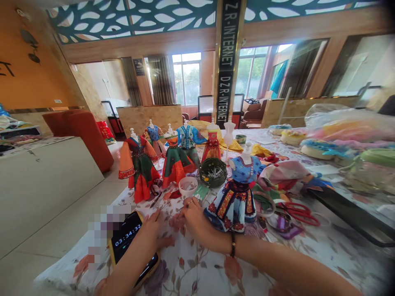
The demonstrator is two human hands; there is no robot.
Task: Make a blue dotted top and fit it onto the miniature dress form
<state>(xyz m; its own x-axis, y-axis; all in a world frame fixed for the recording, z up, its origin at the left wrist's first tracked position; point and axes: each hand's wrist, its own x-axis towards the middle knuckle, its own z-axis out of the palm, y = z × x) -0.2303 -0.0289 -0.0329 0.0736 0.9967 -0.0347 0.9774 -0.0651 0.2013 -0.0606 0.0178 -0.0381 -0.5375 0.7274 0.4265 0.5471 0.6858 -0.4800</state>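
Observation:
My left hand (151,232) rests at the table beside a phone (126,234) in a yellow case, whose screen shows a running time; its forearm covers part of the phone. Its fingers point forward and the thumb is spread away, with nothing visible in them. My right hand (196,220), wearing a ring and a dark bracelet, is low over the cloth with fingers bent together at the tips. Whatever they may pinch is too small to make out. Just beyond are a white round bowl (188,187) and a green card (201,192). A mini dress form (237,193) in a blue top and patterned skirt stands right of this hand.
Several dressed mini forms (140,164) stand at the back left, near a bare white form (228,133). A dark woven basket (213,172) holds small clips. Red-handled scissors (300,213), fabric scraps (284,174) and a black tray-like object (348,213) lie to the right on the floral tablecloth (191,271).

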